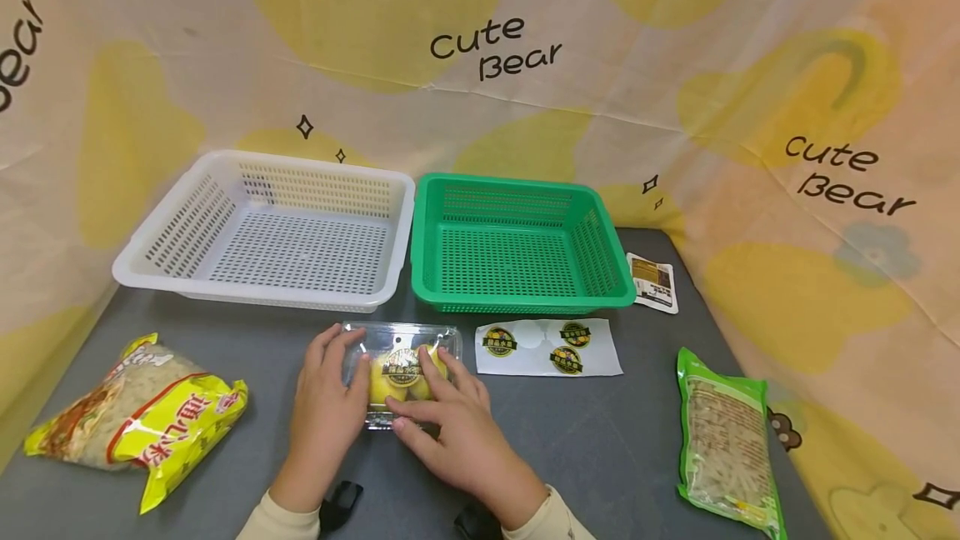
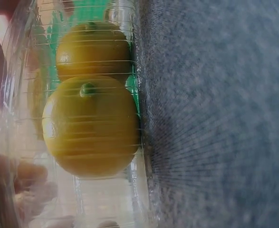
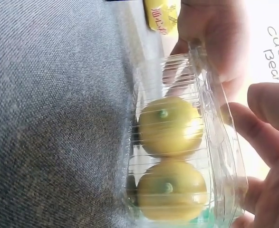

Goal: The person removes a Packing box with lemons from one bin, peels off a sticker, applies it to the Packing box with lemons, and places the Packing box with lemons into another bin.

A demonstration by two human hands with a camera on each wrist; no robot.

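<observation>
A clear plastic fruit box lies on the dark table in front of me. Inside are yellow citrus fruits with green stem ends, two of them plain in the right wrist view. On the lid sits a round black-and-gold sticker. My left hand holds the box by its left end, thumb and fingers about the edge. Extended fingers of my right hand touch the lid at the sticker, the thumb near the front edge. Right of the box lies a white sticker sheet with three printed stickers and a bare round spot.
Behind stand a white basket and a green basket, side by side. A small sachet lies beside the green one. A yellow snack bag is at left, a green-edged packet at right. Printed cloth surrounds the table.
</observation>
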